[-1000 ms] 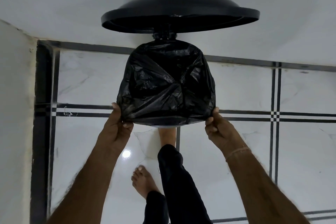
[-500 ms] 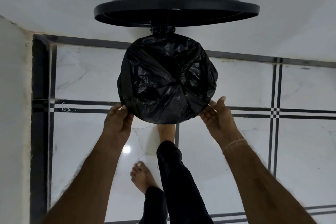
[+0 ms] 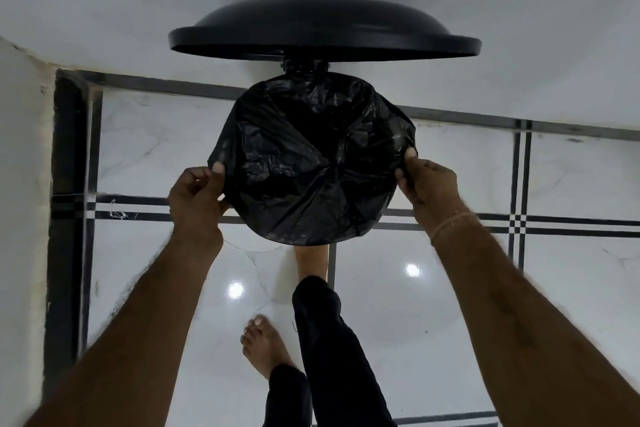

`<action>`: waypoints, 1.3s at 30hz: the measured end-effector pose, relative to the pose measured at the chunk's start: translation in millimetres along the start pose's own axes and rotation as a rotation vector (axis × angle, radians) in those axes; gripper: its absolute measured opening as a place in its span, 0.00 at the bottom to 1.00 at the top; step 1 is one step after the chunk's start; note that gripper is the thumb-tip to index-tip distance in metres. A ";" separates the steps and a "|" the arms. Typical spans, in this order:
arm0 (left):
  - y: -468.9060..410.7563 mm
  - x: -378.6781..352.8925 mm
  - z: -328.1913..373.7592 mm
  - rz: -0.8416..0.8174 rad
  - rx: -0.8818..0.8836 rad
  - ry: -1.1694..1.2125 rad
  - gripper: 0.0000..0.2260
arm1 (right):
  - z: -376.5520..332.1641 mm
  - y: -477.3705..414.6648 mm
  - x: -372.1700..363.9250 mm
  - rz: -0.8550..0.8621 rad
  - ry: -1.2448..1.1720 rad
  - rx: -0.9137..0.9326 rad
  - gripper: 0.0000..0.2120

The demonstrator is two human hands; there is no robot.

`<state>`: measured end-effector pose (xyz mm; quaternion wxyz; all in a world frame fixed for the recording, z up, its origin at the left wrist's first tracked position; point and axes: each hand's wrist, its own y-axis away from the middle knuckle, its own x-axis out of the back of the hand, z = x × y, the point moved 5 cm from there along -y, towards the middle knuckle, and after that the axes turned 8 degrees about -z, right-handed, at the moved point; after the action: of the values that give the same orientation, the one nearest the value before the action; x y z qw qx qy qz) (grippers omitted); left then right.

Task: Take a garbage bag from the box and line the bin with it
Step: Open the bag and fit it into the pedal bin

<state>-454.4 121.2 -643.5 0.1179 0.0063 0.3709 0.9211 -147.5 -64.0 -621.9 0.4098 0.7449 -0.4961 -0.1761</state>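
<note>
Fingers of my left hand (image 3: 195,194) and right hand (image 3: 427,184) pinch the crinkled black plastic garbage bag (image 3: 311,163) at opposite sides, spreading it across the bin mouth it hides. My bare foot (image 3: 311,260) is presumably on a pedal, propping the domed black lid (image 3: 325,31) open.

White, seemingly marble floor (image 3: 450,322) with black lines (image 3: 67,149), a bare foot (image 3: 263,347) and a black trouser leg (image 3: 329,340).

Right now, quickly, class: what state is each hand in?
Left hand: closed, pinching the left edge of the garbage bag.
Right hand: closed, pinching the bag's right edge.
</note>
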 end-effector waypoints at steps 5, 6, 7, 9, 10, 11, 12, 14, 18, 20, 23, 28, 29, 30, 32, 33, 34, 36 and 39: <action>-6.9 1.7 -3.5 -0.003 0.074 0.017 0.10 | -3.4 -14.0 2.0 0.005 -0.187 -0.110 0.06; -7.8 1.5 -4.0 -0.002 0.077 0.022 0.10 | -3.1 -15.1 2.1 0.005 -0.177 -0.107 0.05; -7.9 0.7 -4.6 0.003 0.082 0.028 0.11 | -2.8 -15.1 2.7 0.007 -0.164 -0.100 0.04; -8.0 -0.1 -5.2 0.013 0.087 0.034 0.12 | -2.4 -13.4 2.6 0.023 -0.132 -0.051 0.02; -8.3 -0.8 -2.8 0.014 0.073 0.028 0.12 | -2.8 -12.8 2.0 0.035 -0.097 -0.002 0.03; -10.1 -1.4 0.9 0.007 0.045 0.013 0.13 | -4.3 -12.0 0.2 0.041 -0.042 0.061 0.05; -12.5 -3.1 5.1 -0.008 0.014 -0.011 0.13 | -5.9 -12.8 -2.1 0.041 0.013 0.122 0.09; -16.9 -8.6 15.4 -0.043 -0.022 -0.060 0.16 | -10.3 -15.3 -9.7 0.010 0.106 0.205 0.16; -27.4 -24.9 31.6 -0.083 -0.023 -0.058 0.12 | -23.1 -26.0 -24.3 -0.037 0.198 0.209 0.18; -31.8 -36.3 38.7 -0.127 -0.033 -0.055 0.12 | -28.6 -30.8 -31.1 -0.077 0.234 0.194 0.19; -46.8 -44.9 46.5 -0.116 -0.011 -0.031 0.12 | -34.8 -32.9 -44.3 -0.136 0.247 0.197 0.24; -62.2 -46.5 50.0 -0.146 0.193 0.080 0.10 | -46.9 -57.2 -64.3 -0.194 0.232 0.076 0.19; -64.8 -46.5 49.6 -0.156 0.223 0.077 0.09 | -46.1 -63.2 -66.9 -0.205 0.245 0.011 0.20; -67.0 -46.5 48.9 -0.162 0.250 0.069 0.10 | -43.7 -68.9 -67.2 -0.213 0.247 -0.034 0.19; -73.1 -42.4 44.7 -0.147 0.284 0.002 0.13 | -42.4 -70.3 -66.4 -0.242 0.258 -0.017 0.10; -75.8 -40.3 44.3 -0.133 0.276 -0.049 0.12 | -44.5 -64.1 -66.5 -0.259 0.252 0.022 0.10; -76.7 -39.6 44.6 -0.119 0.251 -0.094 0.10 | -46.3 -58.1 -65.6 -0.279 0.218 0.056 0.11; -73.3 -42.9 48.4 -0.110 0.200 -0.105 0.10 | -47.8 -45.1 -64.2 -0.343 0.124 0.050 0.16; -71.2 -48.9 57.3 -0.152 0.165 -0.092 0.22 | -53.0 -38.4 -65.2 -0.441 0.176 0.124 0.30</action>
<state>-386.1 199.0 -646.9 0.2034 0.0301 0.4390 0.8746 -118.3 23.2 -629.6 0.3568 0.8714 -0.2935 -0.1649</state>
